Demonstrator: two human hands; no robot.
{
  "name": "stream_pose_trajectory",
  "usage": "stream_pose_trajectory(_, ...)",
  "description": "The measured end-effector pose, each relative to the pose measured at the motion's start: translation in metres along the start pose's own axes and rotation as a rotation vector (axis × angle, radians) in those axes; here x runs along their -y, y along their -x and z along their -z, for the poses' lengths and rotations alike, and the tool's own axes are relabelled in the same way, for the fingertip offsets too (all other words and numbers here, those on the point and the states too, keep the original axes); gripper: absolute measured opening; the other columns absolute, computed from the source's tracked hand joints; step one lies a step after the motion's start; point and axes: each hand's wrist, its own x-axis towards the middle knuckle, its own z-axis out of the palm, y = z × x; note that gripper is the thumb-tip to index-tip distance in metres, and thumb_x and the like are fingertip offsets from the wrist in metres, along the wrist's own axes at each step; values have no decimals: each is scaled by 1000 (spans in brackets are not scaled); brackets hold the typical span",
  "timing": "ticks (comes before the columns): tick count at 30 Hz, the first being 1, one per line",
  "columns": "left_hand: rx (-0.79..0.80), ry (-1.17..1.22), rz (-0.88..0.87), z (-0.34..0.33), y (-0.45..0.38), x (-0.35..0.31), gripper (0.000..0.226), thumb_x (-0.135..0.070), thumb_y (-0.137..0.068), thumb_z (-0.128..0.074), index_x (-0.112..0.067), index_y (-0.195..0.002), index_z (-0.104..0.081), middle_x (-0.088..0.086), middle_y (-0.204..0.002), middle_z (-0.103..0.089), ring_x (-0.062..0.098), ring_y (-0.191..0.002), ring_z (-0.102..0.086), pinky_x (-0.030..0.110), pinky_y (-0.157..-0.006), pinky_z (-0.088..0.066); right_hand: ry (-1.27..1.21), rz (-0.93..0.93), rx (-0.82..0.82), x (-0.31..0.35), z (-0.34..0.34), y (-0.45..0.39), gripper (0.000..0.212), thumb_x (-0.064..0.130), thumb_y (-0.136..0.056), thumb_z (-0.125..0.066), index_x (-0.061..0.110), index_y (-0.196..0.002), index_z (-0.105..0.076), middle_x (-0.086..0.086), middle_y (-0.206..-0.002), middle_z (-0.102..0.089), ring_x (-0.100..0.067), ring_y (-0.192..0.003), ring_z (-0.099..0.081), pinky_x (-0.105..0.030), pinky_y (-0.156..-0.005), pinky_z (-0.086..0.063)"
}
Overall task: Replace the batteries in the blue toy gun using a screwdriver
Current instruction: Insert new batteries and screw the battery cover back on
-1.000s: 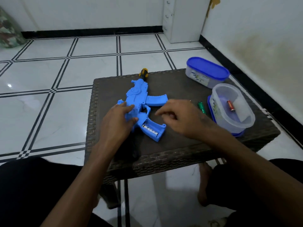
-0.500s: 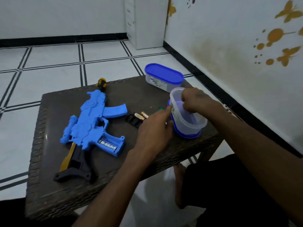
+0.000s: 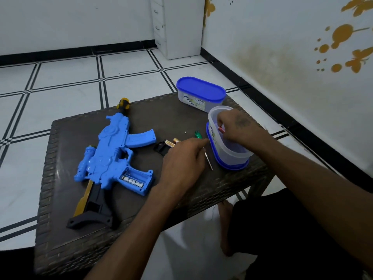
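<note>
A dark woven wicker table [image 3: 66, 235] fills the middle, rough and ribbed at its edges. On its left side lies the blue toy gun [image 3: 113, 156], moulded glossy plastic with a black and gold stock, flat on its side, grip compartment uncovered with a battery [image 3: 133, 180] seated inside. Far side, an oval tub with a blue lid [image 3: 200, 88] stands closed. Near the right edge sits a clear open tub [image 3: 228, 156], oval, resting on its blue lid. The right hand [image 3: 237, 126] dips into it, fingertips pinching a small red battery [image 3: 221, 129]. The left hand [image 3: 184, 160] hovers just beside that tub, fingers curled; I cannot tell whether it grips the thin screwdriver [image 3: 207, 160] under it. Two gold-tipped batteries [image 3: 171, 142] lie on a small black cover [image 3: 160, 148].
</note>
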Motion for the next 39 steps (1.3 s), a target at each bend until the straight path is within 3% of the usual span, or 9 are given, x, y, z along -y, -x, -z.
stream_pose_trajectory(5,-148,54,164,36,21,40,26,-26,-93,-56,-35,-115,-67,-13,-111,-70,12,-106,-62,39,-86,-51,-143,51,-144,12,25,8,29,16,-88,-65,16,-117,-61,-7,-107,-65,-18,-92,-60,-24,-71,-42)
stream_pose_trajectory(9,-281,4,267,58,43,76,26,-21,-92,-58,-29,-114,-69,-9,-115,-69,15,-110,-61,34,-90,-48,-394,208,-73,58,44,25,37,10,-82,-68,24,-116,-66,10,-87,-59,-8,-81,-56,-14,-62,-38)
stream_pose_trajectory(11,-307,-27,301,68,49,91,26,-19,-91,-59,-25,-114,-69,-7,-119,-66,15,-113,-58,27,-92,-41,-500,291,1,84,37,32,42,7,-78,-67,29,-114,-70,17,-80,-59,-4,-77,-59,-15,-65,-43)
stream_pose_trajectory(15,-187,-182,364,87,66,129,42,-24,-86,-66,-19,-127,-63,8,-135,-55,27,-127,-48,37,-105,-39,-580,358,168,130,3,42,48,5,-76,-74,23,-120,-68,3,-87,-73,2,-62,-58,-17,-71,-49)
stream_pose_trajectory(20,-119,-102,431,96,80,145,52,-40,-86,-67,-30,-135,-55,5,-147,-44,23,-132,-44,34,-105,-37,-433,401,192,146,-13,47,18,12,-71,-82,18,-87,-76,4,-78,-75,-5,-69,-68,-26,-74,-56)
stream_pose_trajectory(23,-118,-104,436,98,78,146,53,-42,-85,-68,-31,-135,-55,4,-148,-43,22,-132,-44,34,-104,-37,-393,450,188,149,-13,48,13,17,-70,-84,19,-81,-77,11,-69,-70,-4,-68,-67,-26,-71,-55)
stream_pose_trajectory(32,-153,-103,424,96,78,150,53,-47,-82,-70,-36,-132,-57,0,-145,-46,20,-133,-42,40,-104,-41,-334,567,148,160,-31,44,15,24,-71,-84,20,-80,-74,11,-68,-58,1,-60,-51,-23,-64,-42)
stream_pose_trajectory(36,-157,-110,424,97,77,151,54,-49,-80,-70,-37,-132,-57,-1,-145,-46,20,-132,-43,41,-103,-43,-442,500,201,156,-43,41,25,26,-66,-88,25,-78,-66,12,-70,-57,7,-63,-54,-16,-57,-34)
stream_pose_trajectory(39,-150,-121,430,98,77,151,54,-50,-81,-69,-38,-132,-56,-2,-145,-46,20,-131,-43,41,-101,-44,-567,407,210,152,-49,39,38,29,-63,-90,29,-82,-57,10,-76,-55,1,-58,-49,-16,-55,-34)
